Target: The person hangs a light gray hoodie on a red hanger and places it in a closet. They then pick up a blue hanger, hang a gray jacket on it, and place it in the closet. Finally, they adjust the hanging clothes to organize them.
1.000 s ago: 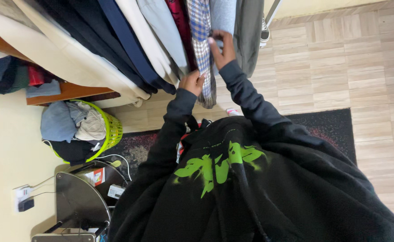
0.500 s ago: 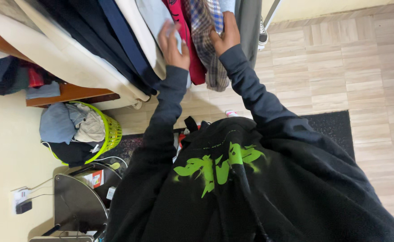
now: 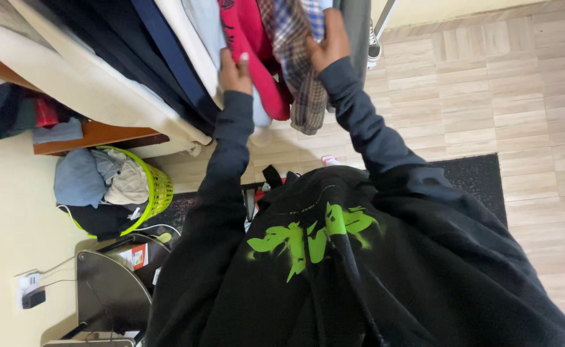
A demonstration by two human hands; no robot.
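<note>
Looking down over a black hoodie with a green print [image 3: 314,241] at a row of hanging clothes. Left hand [image 3: 234,72] pressed against the red garment [image 3: 247,45], fingers curled along its edge, a pale blue garment [image 3: 205,26] just beside it on the other side — whether actually pinched closed on the cloth cannot be told from here. Right hand [image 3: 329,45] raised at the plaid shirt [image 3: 298,64], fingers wrapped into its folds, so closed on it as far as can be seen. Grey garment [image 3: 358,26] hanging just past the right hand. Further along on the left: dark navy clothes [image 3: 134,45] and a cream coat [image 3: 83,77], all packed close together.

As to progress — judged only from how things hang: red and plaid pieces parted from each other, a gap opened between them, both on the rail and not lifted off. Rest of the row untouched, so most of the sorting seems left.

Below, a lime-green laundry basket [image 3: 157,186] full of crumpled clothes by the wall, a dark rug [image 3: 469,180] on the pale tiled floor [image 3: 488,90].
</note>
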